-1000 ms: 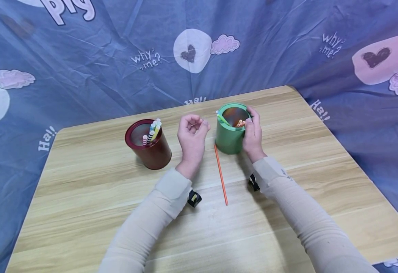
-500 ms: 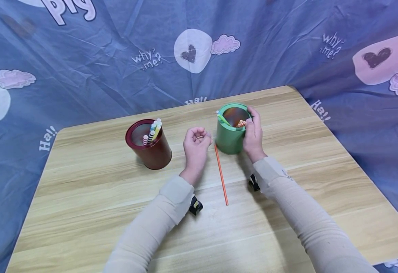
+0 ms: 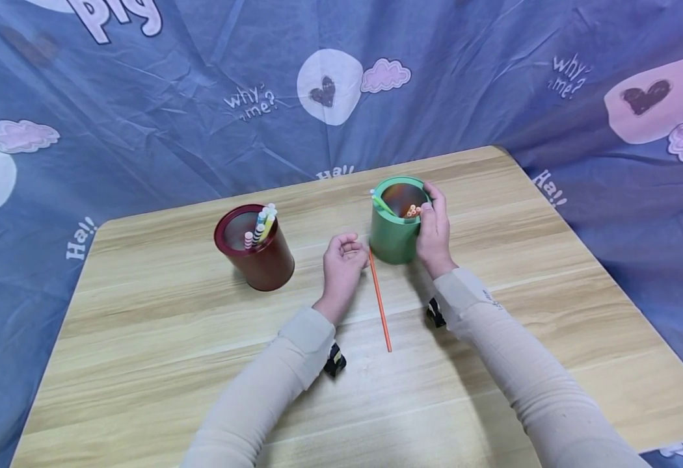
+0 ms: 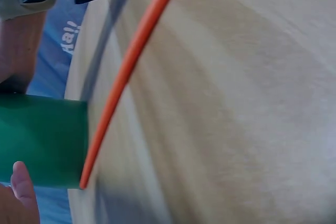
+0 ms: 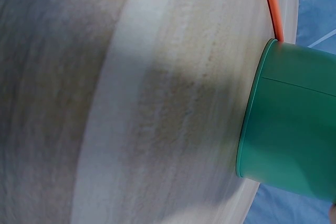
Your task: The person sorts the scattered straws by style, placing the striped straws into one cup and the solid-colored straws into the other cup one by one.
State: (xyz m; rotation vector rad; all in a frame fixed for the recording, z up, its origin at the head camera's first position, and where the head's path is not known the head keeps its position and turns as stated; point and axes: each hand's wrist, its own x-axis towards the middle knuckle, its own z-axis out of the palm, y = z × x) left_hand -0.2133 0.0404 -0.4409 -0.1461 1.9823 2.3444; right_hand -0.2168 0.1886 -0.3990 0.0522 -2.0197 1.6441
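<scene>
My right hand [image 3: 433, 235] grips the green can [image 3: 393, 242] at its right side, thumb and fingers at the rim. Inside that can are several orange straws [image 3: 413, 212], and a green straw [image 3: 384, 205] leans on its left rim. One long orange straw [image 3: 380, 302] lies on the table, its far end at the can's base. Beside that end is my left hand [image 3: 343, 268], fingers loosely curled and holding nothing. In the left wrist view, the thumb [image 4: 23, 187] overlaps the green can, apart from the orange straw [image 4: 128, 66].
Left of my hands, a dark red can [image 3: 268, 265] holds several striped and coloured straws [image 3: 262, 227]. Both cans stand on a wood-grain table [image 3: 160, 312]. A printed blue cloth [image 3: 189, 149] hangs behind the table's back edge.
My left hand has come down and to the right, from beside the green can's upper part to the orange straw's far end. The right hand and both cans stay put.
</scene>
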